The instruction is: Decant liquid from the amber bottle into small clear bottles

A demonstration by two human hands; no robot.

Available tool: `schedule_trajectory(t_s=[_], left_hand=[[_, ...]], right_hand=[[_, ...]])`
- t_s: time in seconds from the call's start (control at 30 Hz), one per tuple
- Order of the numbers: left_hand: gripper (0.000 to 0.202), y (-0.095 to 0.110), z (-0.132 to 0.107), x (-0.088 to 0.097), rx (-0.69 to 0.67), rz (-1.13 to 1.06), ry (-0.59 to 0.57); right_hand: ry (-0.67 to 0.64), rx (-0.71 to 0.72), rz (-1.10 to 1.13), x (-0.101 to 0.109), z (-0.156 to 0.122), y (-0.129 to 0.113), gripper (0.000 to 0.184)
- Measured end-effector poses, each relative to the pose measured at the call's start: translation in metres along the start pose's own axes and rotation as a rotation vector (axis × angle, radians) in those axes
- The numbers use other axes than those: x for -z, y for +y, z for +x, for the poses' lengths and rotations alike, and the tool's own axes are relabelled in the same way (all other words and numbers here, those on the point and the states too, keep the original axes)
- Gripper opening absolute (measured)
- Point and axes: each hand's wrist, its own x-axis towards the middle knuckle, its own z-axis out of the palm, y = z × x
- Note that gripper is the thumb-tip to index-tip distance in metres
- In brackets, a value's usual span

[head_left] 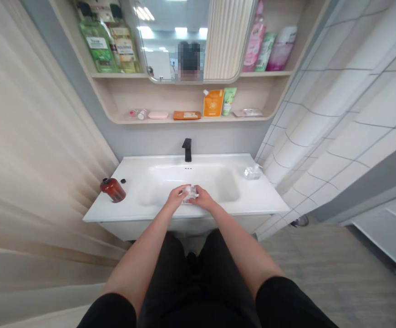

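Observation:
Over the front of the white sink (223,182), my left hand (176,197) and my right hand (203,198) meet around a small clear container (190,193). Fingers of both hands are closed on its sides, left and right. Its shape is partly covered by the fingers, and I cannot tell whether it has a lid. To the left on the counter stands a brown bottle (114,190) with its neck uncovered. A small black cap (123,181) lies beside it. A clear pump bottle (252,172) with a whitish top is at the counter's right end.
A black faucet (187,150) rises behind the basin. Above it, the cabinet shelf (143,121) carries an orange pouch (213,103), a green tube (229,101), a pink bar (158,115) and an orange packet (187,115). A curtain (41,136) hangs left; a tiled wall (321,136) borders the right.

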Motion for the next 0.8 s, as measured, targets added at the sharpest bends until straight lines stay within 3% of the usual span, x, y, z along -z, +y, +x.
schedule_trajectory(t_s=[0.17,0.33,0.47,0.6,0.7,0.8], left_hand=[[0.051,-0.005,0.002,-0.003,0.006,0.049,0.137],[0.039,-0.003,0.0,-0.004,0.019,0.043,0.072],[0.05,0.001,-0.001,-0.004,-0.002,0.075,0.104],[0.039,0.003,-0.002,-0.003,-0.006,0.042,0.03],[0.046,0.004,-0.003,-0.003,-0.018,0.071,0.077],[0.046,0.005,-0.003,-0.003,-0.017,0.062,0.041]], right_hand=[[-0.014,0.045,0.056,0.001,-0.003,-0.003,0.07],[-0.034,0.035,0.051,0.002,-0.003,-0.004,0.068],[-0.032,0.048,0.067,0.001,-0.003,-0.002,0.069],[-0.026,0.058,0.073,0.0,-0.002,0.001,0.07],[-0.03,0.07,0.071,-0.001,-0.002,0.003,0.069],[-0.02,0.071,0.074,0.0,-0.002,0.002,0.07]])
